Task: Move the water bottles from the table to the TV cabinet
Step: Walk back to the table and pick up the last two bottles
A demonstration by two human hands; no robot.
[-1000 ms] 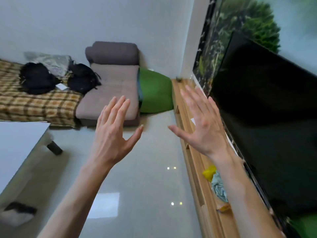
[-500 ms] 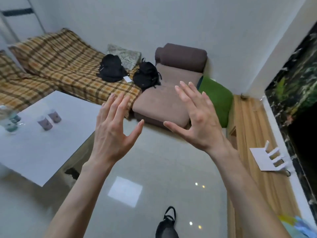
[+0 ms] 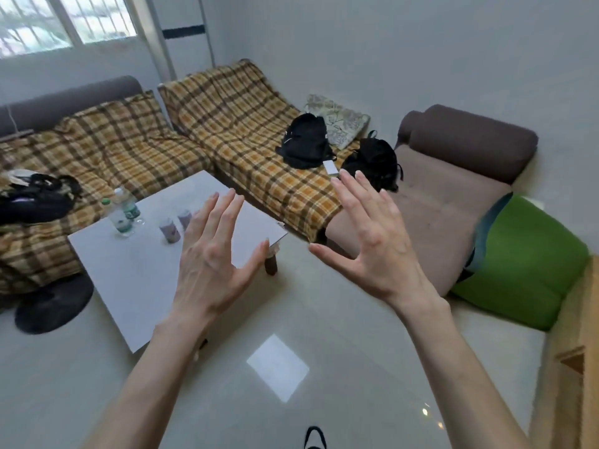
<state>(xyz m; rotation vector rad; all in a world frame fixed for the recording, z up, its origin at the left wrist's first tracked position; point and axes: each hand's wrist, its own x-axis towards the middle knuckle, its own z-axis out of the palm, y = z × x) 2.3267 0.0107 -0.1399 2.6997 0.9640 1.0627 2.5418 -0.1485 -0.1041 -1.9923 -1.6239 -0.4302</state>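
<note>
Two clear water bottles (image 3: 124, 211) with green labels stand close together near the far left corner of the white low table (image 3: 136, 277). Two small purple cups (image 3: 170, 231) stand to their right on the same table. My left hand (image 3: 214, 257) is raised in front of the table, fingers spread, holding nothing. My right hand (image 3: 372, 241) is raised to its right, also spread and empty. Both hands are well short of the bottles. The wooden TV cabinet (image 3: 570, 371) shows only as an edge at the far right.
A plaid-covered corner sofa (image 3: 233, 134) wraps behind the table, with black bags (image 3: 306, 141) on it. A brown chaise (image 3: 453, 189) and a green cushion (image 3: 518, 264) lie to the right. A dark round floor cushion (image 3: 52, 306) sits left of the table. A glossy tile floor (image 3: 291, 384) lies between table and cabinet.
The view has swung left, away from the TV and cabinet toward the table and sofa. The bottles have come into view. Both hands stay raised and empty.
</note>
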